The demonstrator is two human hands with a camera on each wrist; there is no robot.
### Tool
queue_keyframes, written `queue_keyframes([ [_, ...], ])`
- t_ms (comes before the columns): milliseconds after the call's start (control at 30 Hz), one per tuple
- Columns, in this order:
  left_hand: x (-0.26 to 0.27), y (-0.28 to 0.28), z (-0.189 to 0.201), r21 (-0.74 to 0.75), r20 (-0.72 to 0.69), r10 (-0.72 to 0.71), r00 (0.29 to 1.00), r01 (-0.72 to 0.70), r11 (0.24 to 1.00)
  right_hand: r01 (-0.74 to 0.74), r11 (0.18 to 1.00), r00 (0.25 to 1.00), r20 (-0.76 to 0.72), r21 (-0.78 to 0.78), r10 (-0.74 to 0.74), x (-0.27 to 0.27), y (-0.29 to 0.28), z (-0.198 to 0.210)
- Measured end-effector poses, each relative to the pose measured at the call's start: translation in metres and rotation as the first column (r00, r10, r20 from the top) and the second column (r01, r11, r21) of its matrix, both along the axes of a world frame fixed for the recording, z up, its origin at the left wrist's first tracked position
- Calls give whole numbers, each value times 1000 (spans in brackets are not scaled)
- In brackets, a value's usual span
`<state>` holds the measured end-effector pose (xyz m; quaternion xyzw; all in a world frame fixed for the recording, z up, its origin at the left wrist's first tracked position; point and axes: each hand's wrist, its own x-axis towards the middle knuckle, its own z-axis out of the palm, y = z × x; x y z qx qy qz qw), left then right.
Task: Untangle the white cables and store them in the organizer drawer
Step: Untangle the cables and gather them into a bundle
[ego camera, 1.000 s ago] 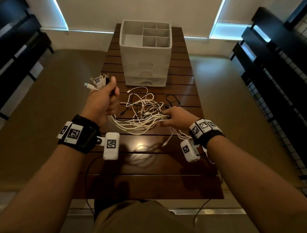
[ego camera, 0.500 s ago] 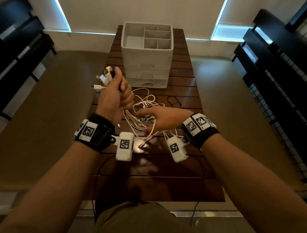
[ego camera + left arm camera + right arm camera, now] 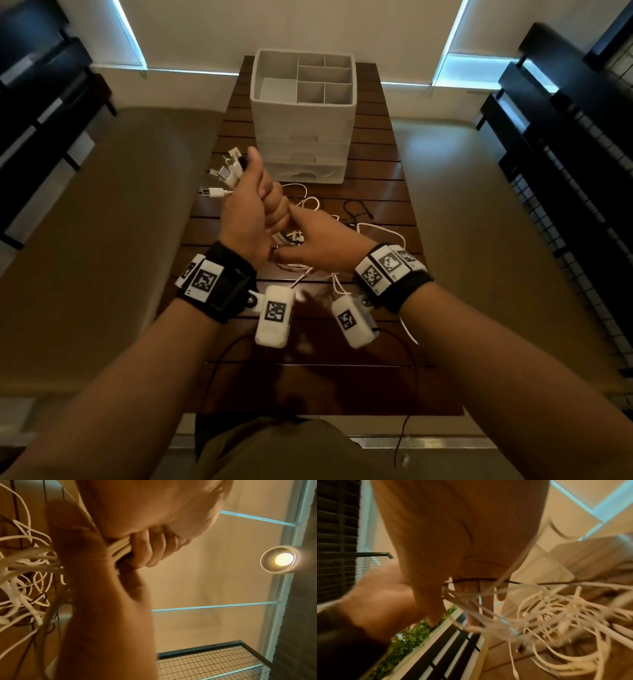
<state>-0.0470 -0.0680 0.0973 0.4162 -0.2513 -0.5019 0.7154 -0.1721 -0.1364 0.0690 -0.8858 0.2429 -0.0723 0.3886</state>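
My left hand [image 3: 253, 205] is raised in a fist and grips a bunch of white cables [image 3: 376, 229] near their ends, with the plugs [image 3: 226, 171] fanning out above the thumb. In the left wrist view its fingers [image 3: 154, 550] curl over the white cables [image 3: 120, 547]. My right hand [image 3: 318, 240] sits just under that fist, thumb and fingers ringed round the same bundle. The tangle [image 3: 556, 615] hangs below my right hand [image 3: 462, 534] down to the table. The white organizer [image 3: 301, 130] stands at the table's far end, its drawers closed.
A thin black cable [image 3: 356, 209] lies on the dark slatted table [image 3: 383, 164] right of the tangle. The organizer's top tray has several open compartments. Black racks [image 3: 565, 144] stand on both sides of the table.
My left hand lifted the cable ends higher and toward the middle. My right hand left the tangle on the table, moved left and closed round the bundle just under the left fist.
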Motion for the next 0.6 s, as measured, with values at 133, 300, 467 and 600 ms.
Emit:
queue_keyframes([
  [133, 10, 5, 0, -60, -63, -85, 994, 81, 995, 22, 997, 999, 47, 79, -26, -4, -2, -25],
  [300, 29, 13, -10, -88, -121, -168, 978, 158, 983, 11, 994, 970, -240, -109, -37, -43, -22, -45],
  [467, 18, 16, -25, 101, -157, -126, 979, 143, 984, -9, 994, 765, -640, -113, -66, -64, -25, -63],
  [600, 7, 12, -29, 205, -173, -127, 977, 162, 965, 1, 998, 734, -678, -70, -48, -67, -24, -69],
])
